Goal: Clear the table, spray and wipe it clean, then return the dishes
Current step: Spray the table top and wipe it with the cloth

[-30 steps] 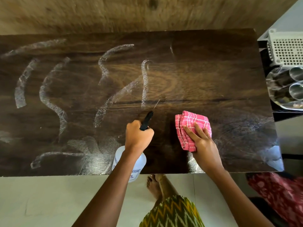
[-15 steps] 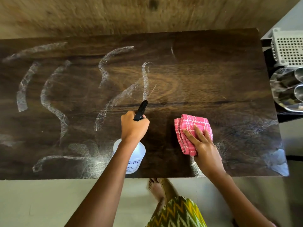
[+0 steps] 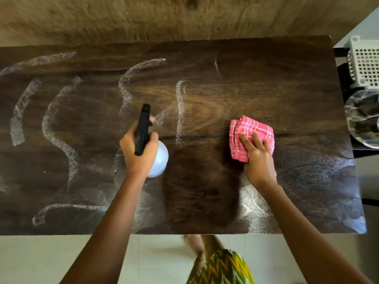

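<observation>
1. Setup: dark wood bench (image 3: pixel 266 83) is cleared of dishes; its surface shows curved whitish spray trails across the left half and damp smears at the near right corner.
2. Left hand (image 3: pixel 139 152): fingers clenched round the neck of the spray bottle (image 3: pixel 159 160), black trigger head (image 3: pixel 143 128) pointing to the far side, one finger at the trigger. Bottle is held over the bench centre-left, above the trails.
3. Right hand (image 3: pixel 257 154): fingers spread flat, pressing on the folded pink checked cloth (image 3: pixel 250 130), which lies on the bench right of centre. Pressing, not gripping.
4. Dishes: steel vessels (image 3: pixel 363 119) and a white perforated basket (image 3: pixel 365 64) sit off the bench at the far right edge of view, partly cut off.
5. Step judged: spraying nearly done, wiping begun on the right side only.
6. Risks:
   - Spray left standing may dry into streaks, since most trails on the left are unwiped.
   - Further spraying with the nozzle aimed far could overshoot onto the wooden wall (image 3: pixel 143 17).
   - The folded cloth covers little area; strokes may miss strips between trails.
   - Wet bottle held one-handed could slip.
7. Change versus a second ago: bottle and left hand have moved farther over the bench, from the near edge toward the middle; the cloth hand has also shifted farther in, slightly right. Trails look unchanged.
</observation>
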The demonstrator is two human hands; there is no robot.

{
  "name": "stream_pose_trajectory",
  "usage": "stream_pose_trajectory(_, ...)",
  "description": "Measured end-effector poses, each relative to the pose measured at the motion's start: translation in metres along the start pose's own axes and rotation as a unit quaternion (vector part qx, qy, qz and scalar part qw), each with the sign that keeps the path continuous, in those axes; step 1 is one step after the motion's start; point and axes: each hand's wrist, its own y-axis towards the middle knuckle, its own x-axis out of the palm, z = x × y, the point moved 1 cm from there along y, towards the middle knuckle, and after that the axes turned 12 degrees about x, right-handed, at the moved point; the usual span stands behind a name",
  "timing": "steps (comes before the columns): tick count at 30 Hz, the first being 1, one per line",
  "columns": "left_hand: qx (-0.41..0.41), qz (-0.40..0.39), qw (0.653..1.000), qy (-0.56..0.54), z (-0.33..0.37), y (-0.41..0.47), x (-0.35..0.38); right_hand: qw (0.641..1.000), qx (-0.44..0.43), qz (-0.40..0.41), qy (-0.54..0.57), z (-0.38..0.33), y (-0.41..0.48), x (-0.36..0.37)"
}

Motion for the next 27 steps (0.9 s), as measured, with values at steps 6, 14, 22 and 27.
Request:
stream_pose_trajectory(6,0.018,0.126,0.990,-0.056,-0.021,0.041,0.006,0.994,-0.023,-0.038,-0.100,-0.087,0.017,0.032)
stream_pose_trajectory(14,0.065,0.167,0.981,-0.076,-0.039,0.058,0.005,0.937,-0.233,-0.064,-0.252,-0.016,-0.047,0.060)
stream_pose_trajectory(22,0.072,0.175,0.977,-0.102,-0.051,0.065,0.005,0.987,-0.076,-0.039,-0.139,-0.089,0.062,0.012)
stream_pose_trajectory(27,0.063,0.171,0.980,-0.083,-0.054,0.066,0.005,0.940,-0.279,-0.074,-0.182,-0.138,-0.001,0.070)
